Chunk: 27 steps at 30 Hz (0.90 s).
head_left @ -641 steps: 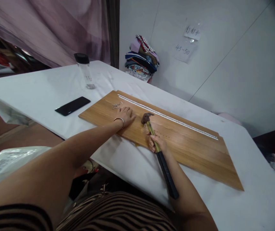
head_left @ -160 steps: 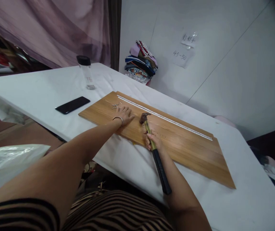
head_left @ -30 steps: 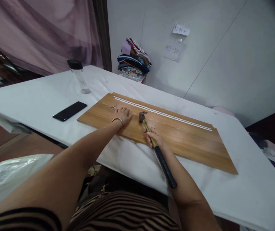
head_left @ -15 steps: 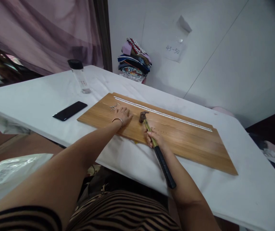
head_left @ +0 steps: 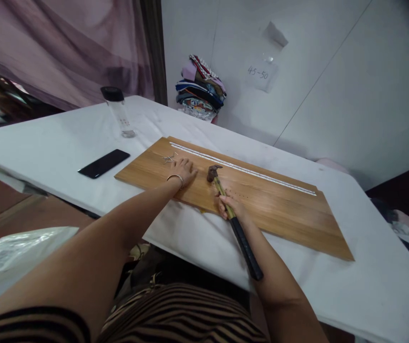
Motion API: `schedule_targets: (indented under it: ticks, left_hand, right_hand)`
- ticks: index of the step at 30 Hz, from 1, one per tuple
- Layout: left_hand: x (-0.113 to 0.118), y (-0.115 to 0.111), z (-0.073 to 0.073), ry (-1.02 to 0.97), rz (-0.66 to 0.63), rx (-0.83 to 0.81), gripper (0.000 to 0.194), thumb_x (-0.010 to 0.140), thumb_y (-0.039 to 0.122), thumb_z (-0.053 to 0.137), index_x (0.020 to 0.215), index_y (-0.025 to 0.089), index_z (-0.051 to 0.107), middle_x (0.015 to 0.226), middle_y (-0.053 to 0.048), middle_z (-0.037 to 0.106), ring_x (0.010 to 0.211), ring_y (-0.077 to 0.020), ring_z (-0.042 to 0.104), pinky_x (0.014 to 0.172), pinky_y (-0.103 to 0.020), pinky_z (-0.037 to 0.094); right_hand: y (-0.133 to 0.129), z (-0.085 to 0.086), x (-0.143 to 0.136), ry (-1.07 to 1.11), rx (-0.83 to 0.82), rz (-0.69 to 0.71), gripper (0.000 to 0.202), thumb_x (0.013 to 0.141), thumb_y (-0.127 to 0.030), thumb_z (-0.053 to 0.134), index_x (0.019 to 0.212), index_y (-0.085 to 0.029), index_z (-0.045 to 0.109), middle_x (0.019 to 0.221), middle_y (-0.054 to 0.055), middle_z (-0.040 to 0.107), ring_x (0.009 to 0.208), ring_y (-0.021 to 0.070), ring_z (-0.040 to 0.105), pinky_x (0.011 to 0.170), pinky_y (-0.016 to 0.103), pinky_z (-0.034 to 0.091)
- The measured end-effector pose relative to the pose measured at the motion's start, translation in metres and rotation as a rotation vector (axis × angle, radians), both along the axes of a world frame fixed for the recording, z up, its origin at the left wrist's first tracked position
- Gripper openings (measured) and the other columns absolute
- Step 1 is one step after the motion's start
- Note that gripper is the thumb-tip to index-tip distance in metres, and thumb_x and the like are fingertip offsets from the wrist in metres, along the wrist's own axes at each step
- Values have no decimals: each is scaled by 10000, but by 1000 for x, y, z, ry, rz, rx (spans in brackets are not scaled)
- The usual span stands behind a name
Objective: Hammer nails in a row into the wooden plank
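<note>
My left hand (head_left: 185, 171) lies flat on a brown wooden board (head_left: 290, 214), its fingers stretched out. Just beyond its fingers, a few loose nails (head_left: 169, 158) lie in a small heap on the board. My right hand (head_left: 230, 206) is wrapped round the handle of a claw hammer (head_left: 240, 238), gripping it on the yellowish part above the black grip. The hammer's rusty head is over the board, right of my left hand; whether it touches the wood I cannot tell. A row of small dark dots runs along the board beside my right hand.
Two thin white strips (head_left: 242, 167) run along the board's far side. On the white-covered table (head_left: 47, 138) are a black phone (head_left: 104, 163) and a clear bottle (head_left: 120, 114) with a black lid. Folded clothes (head_left: 200, 90) are stacked by the wall behind.
</note>
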<state>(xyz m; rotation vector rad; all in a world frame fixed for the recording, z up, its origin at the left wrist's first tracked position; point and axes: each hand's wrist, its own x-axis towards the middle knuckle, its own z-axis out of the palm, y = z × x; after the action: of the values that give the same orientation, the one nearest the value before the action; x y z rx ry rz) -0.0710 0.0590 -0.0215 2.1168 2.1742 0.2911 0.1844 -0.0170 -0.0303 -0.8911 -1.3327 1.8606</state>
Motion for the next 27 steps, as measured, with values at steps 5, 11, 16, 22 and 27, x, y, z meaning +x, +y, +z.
schedule_targets:
  ticks: [5,11,16,22,27]
  left_hand:
    - [-1,1,-2,-9,1,-4,530,1044,486,383,1416,232,662,1625,-136,548,1538,-322,421,1244,-522,302]
    - [-1,1,-2,-13,-5,8,517,1044,491,383,1404,248,665,1605,-133,569,1520,-312,445,1231,-520,320]
    - [0,1,-2,-3,5,9,510,1043,482,393,1380,231,681,1595,-137,576,1511,-320,452,1224,-517,330]
    - [-1,3,-6,-17,2,18,509,1047,491,397,1405,253,669,1611,-117,566,1530,-320,427,1234,-515,310]
    - [-1,3,-6,-22,1,20,493,1042,493,408,1387,269,680,1590,-113,584,1512,-323,443,1230,-523,316]
  right_hand:
    - [-1,0,0,3,7,6,487,734,-582,790,988,-215,593,496,-121,546,313,86,432,339,225,320]
    - [-1,0,1,11,16,5,483,745,-590,790,987,-217,601,508,-116,546,324,87,435,348,227,314]
    - [-1,1,1,13,6,-14,493,732,-599,787,985,-217,604,504,-116,543,325,87,428,344,229,318]
    - [1,-2,3,20,13,6,488,749,-591,779,1003,-217,596,516,-115,534,328,88,425,346,230,326]
    - [1,-3,3,14,20,-5,487,751,-599,779,998,-223,592,509,-112,533,325,91,421,342,232,330]
